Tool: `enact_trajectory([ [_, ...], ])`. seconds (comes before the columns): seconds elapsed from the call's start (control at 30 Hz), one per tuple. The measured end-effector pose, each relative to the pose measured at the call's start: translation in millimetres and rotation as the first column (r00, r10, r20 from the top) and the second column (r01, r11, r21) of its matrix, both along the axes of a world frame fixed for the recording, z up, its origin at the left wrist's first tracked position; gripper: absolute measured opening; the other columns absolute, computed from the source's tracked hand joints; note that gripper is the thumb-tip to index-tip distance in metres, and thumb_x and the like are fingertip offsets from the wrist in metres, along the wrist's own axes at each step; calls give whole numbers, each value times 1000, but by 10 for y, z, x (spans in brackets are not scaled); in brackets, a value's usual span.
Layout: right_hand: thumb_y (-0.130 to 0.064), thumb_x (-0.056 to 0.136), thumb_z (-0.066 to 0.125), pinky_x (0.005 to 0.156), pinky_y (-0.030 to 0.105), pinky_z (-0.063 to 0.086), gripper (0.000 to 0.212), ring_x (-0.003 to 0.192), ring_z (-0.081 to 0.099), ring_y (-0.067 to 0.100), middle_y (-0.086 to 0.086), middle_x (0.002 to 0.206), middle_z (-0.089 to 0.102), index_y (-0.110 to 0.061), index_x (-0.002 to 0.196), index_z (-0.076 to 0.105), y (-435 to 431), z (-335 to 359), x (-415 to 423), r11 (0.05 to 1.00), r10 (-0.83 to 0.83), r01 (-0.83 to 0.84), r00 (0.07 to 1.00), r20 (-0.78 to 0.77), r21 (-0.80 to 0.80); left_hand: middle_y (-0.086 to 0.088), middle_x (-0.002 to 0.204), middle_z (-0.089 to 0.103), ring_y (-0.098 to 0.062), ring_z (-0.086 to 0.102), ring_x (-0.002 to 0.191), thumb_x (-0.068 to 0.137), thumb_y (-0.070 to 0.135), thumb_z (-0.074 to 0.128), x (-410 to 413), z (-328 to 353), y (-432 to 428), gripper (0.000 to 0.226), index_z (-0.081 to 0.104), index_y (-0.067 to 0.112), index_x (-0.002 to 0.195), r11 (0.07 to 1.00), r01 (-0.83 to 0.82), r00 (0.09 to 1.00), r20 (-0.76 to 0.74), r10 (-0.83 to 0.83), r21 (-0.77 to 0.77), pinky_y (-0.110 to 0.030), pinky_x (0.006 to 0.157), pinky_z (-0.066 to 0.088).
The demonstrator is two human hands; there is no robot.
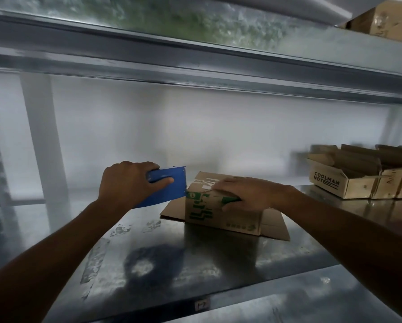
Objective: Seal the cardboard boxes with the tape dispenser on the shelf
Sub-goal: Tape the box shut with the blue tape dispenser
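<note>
A small cardboard box (209, 213) with green print stands on the metal shelf (148, 264), its bottom flaps spread flat around it. My right hand (244, 194) lies on the box's top front edge, pressing it down. My left hand (127, 183) grips a blue tape dispenser (169, 185) just left of the box, its toothed edge touching the box's top left corner. Clear tape strips show on the box's top.
Several open cardboard boxes (358, 178), one printed "COOLMAN", stand at the right of the same shelf. Another box (386, 19) sits on the shelf above at top right. A shelf beam (195, 66) runs overhead and a white upright post (46, 148) stands at the left.
</note>
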State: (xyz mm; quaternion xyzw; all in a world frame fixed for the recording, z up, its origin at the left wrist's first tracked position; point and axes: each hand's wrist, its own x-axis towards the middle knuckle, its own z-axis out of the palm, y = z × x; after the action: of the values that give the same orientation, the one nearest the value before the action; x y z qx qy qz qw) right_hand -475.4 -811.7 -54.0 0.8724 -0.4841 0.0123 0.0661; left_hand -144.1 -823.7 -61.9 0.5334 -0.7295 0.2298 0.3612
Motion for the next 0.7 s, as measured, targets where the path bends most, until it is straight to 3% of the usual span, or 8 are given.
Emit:
enact_trajectory([
  [0.1, -51, 96, 58, 103, 36, 43, 55, 126, 46, 14, -7, 143, 48, -32, 144, 42, -26, 18, 27, 998, 5, -6, 1000, 23, 57, 5, 64, 70, -14, 47, 54, 70, 88, 32, -6, -9, 28, 75, 78, 33, 92, 997, 34, 999, -12, -34, -69, -17, 54, 23],
  [0.23, -63, 88, 55, 76, 32, 43, 35, 105, 49, 14, -17, 110, 49, -38, 110, 41, -8, -112, 248, 992, -120, 112, 983, 136, 61, 5, 71, 72, -13, 49, 58, 70, 89, 33, -22, -7, 29, 75, 76, 35, 98, 999, 1, 1000, 8, -1, -35, -21, 55, 26],
  [0.3, -70, 87, 51, 79, 34, 43, 49, 107, 48, 16, -10, 121, 52, -33, 116, 39, -20, -181, 410, 984, -170, 175, 973, 155, -18, 6, 73, 73, -13, 51, 59, 69, 90, 31, -29, -10, 23, 77, 76, 36, 100, 1000, 0, 1000, -1, 0, -15, -22, 57, 31],
  [0.37, -77, 87, 44, 96, 44, 44, 77, 124, 46, 24, 2, 142, 46, -23, 141, 35, -58, -230, 550, 969, -219, 234, 962, 166, -81, 5, 72, 73, -14, 52, 59, 69, 91, 30, -35, -13, 28, 78, 76, 35, 100, 1000, 12, 1000, -21, -12, -10, -24, 59, 35],
  [0.43, -82, 87, 35, 104, 51, 39, 89, 134, 40, 27, 5, 150, 40, -20, 151, 31, -92, -262, 642, 951, -265, 289, 946, 185, -114, 5, 70, 71, -14, 51, 58, 69, 90, 31, -38, -23, 44, 77, 76, 35, 98, 1000, 18, 999, -38, -19, -16, -24, 59, 35],
  [0.57, -87, 83, 21, 100, 53, 38, 90, 130, 39, 25, 3, 142, 42, -25, 141, 50, -154, -296, 660, 941, -285, 305, 948, 144, -148, 6, 64, 69, -14, 47, 54, 72, 86, 41, -19, -48, 70, 66, 78, 34, 91, 997, 20, 999, -48, -24, -72, -20, 55, 27],
  [0.7, -87, 84, 16, 97, 48, 41, 86, 125, 44, 23, -1, 138, 45, -30, 140, 50, -163, -313, 593, 949, -207, 229, 971, 118, -215, 7, 61, 68, -13, 46, 53, 71, 86, 44, 38, -72, 66, 62, 78, 36, 87, 995, 6, 997, -79, -13, -97, -18, 54, 23],
])
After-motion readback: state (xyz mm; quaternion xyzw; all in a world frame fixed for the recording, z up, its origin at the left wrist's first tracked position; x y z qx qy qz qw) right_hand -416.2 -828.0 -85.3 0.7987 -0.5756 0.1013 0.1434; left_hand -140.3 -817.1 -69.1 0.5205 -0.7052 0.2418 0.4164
